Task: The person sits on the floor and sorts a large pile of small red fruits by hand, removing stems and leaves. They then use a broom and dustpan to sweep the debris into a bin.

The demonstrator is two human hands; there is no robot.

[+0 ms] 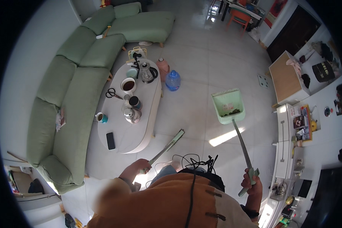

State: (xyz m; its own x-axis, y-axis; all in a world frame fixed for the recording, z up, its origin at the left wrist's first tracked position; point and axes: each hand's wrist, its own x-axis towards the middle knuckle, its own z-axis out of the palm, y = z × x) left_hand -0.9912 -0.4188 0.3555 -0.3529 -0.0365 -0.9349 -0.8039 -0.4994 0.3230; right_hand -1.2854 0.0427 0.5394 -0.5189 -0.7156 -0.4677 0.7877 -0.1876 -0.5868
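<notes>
My left hand [140, 166] is closed around the handle of a small green-and-grey broom [175, 138], whose narrow head points up and to the right over the tiled floor. In my right hand [252, 182] is the lower end of the long handle of a light green dustpan [228, 104]. The pan has a toothed edge near the handle, and dark debris [230, 113] lies inside it. Black and grey cables [198, 164] hang at my waist, between the two hands.
An oval white coffee table [122, 134] stands at the left, bearing a phone, cups, scissors and a glass kettle. Beside it are a blue water bottle [173, 81] and a pink jug [163, 66]. A green sofa [74, 85] lines the left; white drawers [282, 142] line the right.
</notes>
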